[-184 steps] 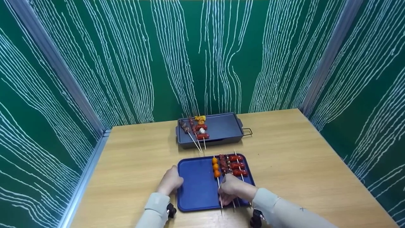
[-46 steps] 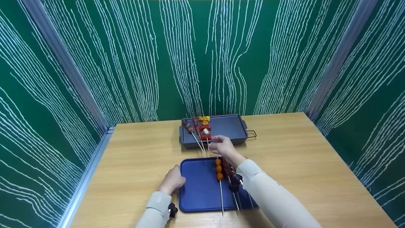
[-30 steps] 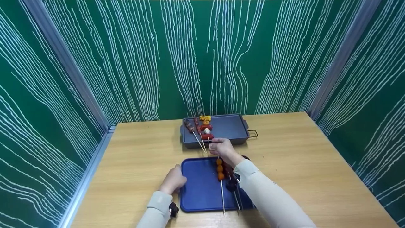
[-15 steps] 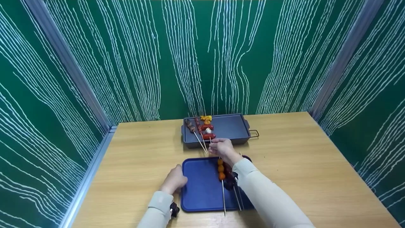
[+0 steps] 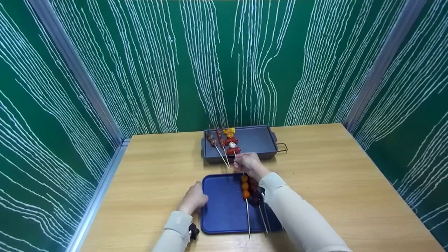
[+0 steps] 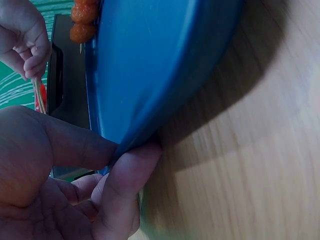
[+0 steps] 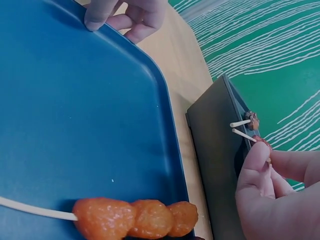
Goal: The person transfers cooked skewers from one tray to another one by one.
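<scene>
My right hand (image 5: 247,163) pinches the stick end of a mixed skewer (image 5: 231,141) of sausage, yellow and white pieces, at the front edge of the dark grill pan (image 5: 253,140). Two meat skewers, one brown (image 5: 211,138) and one dark red (image 5: 220,137), lie left of it, sticks jutting over the front. My left hand (image 5: 193,198) grips the left rim of the blue tray (image 5: 222,213), thumb and finger pinching the edge in the left wrist view. On the tray lies a skewer of orange balls (image 5: 245,187). My right forearm hides most of the other skewers there.
The wooden table (image 5: 150,168) extends around tray and pan. A wire handle (image 5: 282,147) sticks out from the pan's right side. Green walls (image 5: 140,70) with white lines close off the back and sides.
My right hand has gone from the skewers on the tray to the pan and now pinches the mixed skewer, whose stick end has shifted slightly right. My left hand has stayed on the tray rim.
</scene>
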Demonstrator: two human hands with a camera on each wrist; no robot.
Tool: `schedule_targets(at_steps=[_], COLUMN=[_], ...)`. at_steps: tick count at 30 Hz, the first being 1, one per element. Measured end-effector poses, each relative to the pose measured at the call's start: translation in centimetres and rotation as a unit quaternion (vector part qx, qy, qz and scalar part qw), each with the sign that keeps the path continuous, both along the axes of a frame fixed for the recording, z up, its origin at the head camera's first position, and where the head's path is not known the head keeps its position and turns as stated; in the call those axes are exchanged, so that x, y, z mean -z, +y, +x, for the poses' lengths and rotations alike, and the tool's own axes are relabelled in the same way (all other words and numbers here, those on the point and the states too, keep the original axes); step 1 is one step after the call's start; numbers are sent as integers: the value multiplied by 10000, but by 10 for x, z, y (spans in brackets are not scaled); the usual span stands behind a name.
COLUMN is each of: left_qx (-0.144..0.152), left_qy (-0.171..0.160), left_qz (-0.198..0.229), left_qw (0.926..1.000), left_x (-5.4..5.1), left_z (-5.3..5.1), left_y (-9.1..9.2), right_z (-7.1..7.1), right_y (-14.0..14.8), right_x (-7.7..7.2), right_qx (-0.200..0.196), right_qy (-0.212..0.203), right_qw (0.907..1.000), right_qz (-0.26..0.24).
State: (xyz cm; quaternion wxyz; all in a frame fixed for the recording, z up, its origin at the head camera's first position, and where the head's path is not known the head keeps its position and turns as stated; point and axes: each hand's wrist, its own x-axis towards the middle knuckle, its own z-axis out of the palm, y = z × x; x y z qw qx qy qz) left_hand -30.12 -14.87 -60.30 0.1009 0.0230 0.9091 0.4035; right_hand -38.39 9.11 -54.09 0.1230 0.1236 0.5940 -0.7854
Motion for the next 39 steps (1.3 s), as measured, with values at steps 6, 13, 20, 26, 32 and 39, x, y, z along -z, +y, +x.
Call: schedule_targets(at_steps=[6, 13, 20, 26, 32, 39], left_qx=[-72, -39, -120, -197, -188, -107], left_qy=[-142, -13, -96, -141, -186, -88], left_qz=[-14, -144, -290, -229, -239, -135], left_qw=[9999, 9999, 9995, 9994, 9994, 9998], left_x=[3, 0, -16, -18, -16, -7], left_z=[-4, 0, 10, 10, 8, 4], left_y=[0, 1, 8, 8, 8, 4], right_z=[-2, -4, -6, -7, -6, -3], right_y=[6, 12, 14, 13, 12, 10], right_x=[-4, -3, -1, 0, 0, -3], right_qx=[-493, -1162, -1365, -1309, -1179, -1152], right_qy=[-239, -445, -487, -468, -393, -282], right_qw=[9985, 9921, 9891, 9900, 9920, 9925], right_qz=[47, 129, 254, 222, 241, 311])
